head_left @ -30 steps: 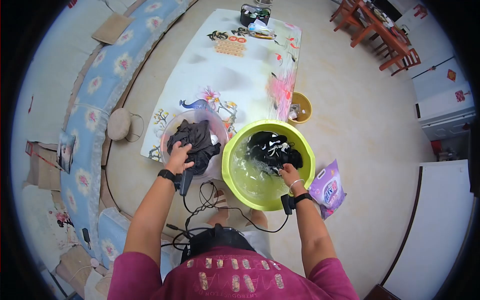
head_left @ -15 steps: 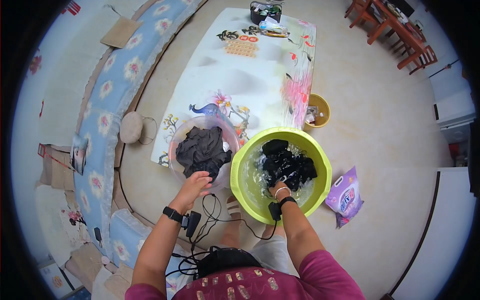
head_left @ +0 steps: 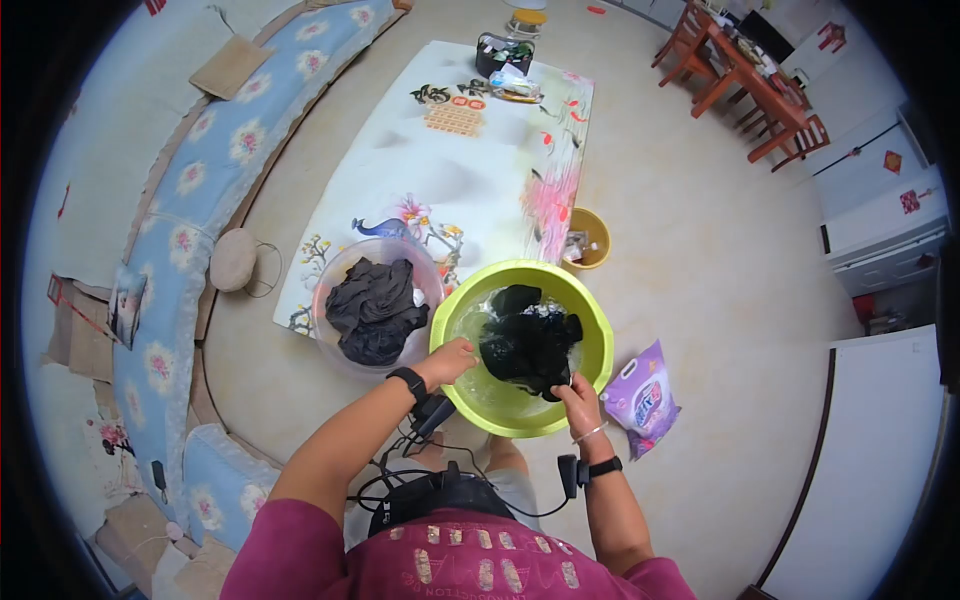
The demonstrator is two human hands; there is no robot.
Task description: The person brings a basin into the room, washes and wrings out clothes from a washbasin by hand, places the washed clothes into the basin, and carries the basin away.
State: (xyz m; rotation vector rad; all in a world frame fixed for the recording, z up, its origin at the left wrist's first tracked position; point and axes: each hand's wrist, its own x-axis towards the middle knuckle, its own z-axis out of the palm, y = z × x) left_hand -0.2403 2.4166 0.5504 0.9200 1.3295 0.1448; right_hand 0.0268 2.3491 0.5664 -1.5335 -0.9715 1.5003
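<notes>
- Black garment (head_left: 528, 345) in green basin (head_left: 599, 335), bunched; long axis roughly far-left to near-right.
- Right hand (head_left: 580, 402) clamped on its near edge.
- Left hand (head_left: 452, 362) curled at basin's left rim; can't tell if gripping.
- Purple bag (head_left: 642, 400), right: lettering unreadable.

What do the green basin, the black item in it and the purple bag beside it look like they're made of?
Green basin: probably smooth plastic, slightly glossy, judging by its even-coloured, moulded-looking rim. Black item: likely soft fabric, wet-looking, crumpled and faintly glistening. Purple bag: perhaps printed plastic film, creased and slightly shiny.
</notes>
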